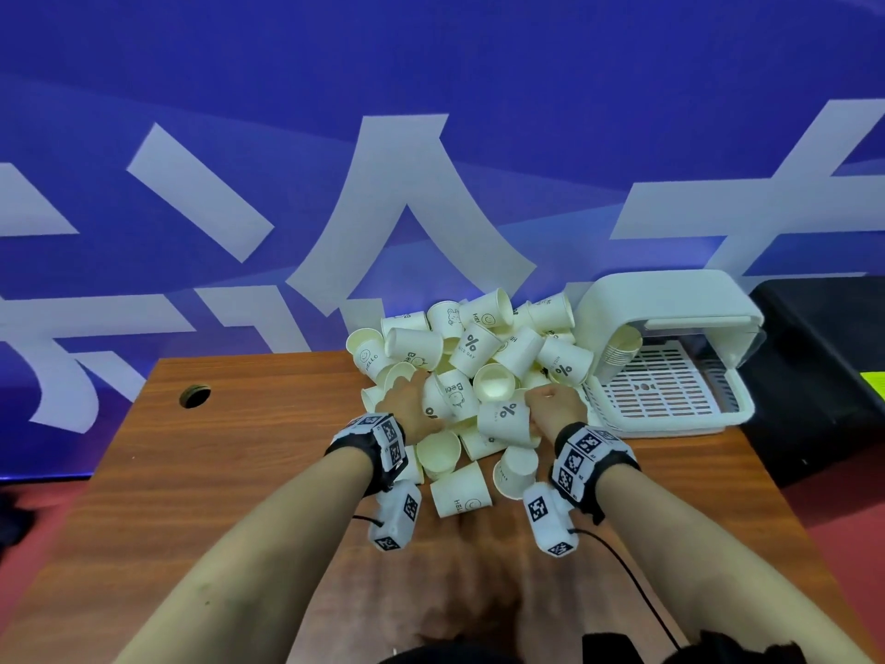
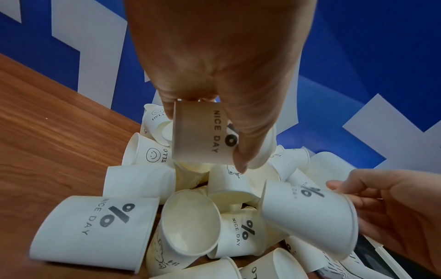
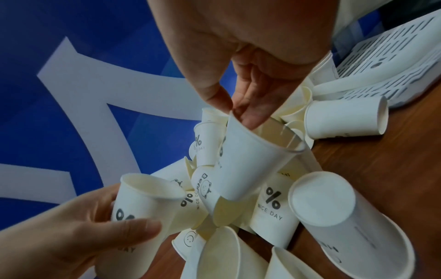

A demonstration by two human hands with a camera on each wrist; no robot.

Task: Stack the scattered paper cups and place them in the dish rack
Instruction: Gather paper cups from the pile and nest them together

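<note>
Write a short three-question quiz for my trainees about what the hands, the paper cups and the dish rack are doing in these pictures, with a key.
1. True or false: each hand holds a paper cup.
2. Multiple choice: where does a stack of cups already lie? A) on the floor B) in the dish rack C) in the table's cable hole
3. Short answer: which words are printed on the cup that the left hand holds?

Key
1. True: the left hand grips one cup by its side, and the right hand pinches the rim of another cup.
2. B
3. NICE DAY
</note>
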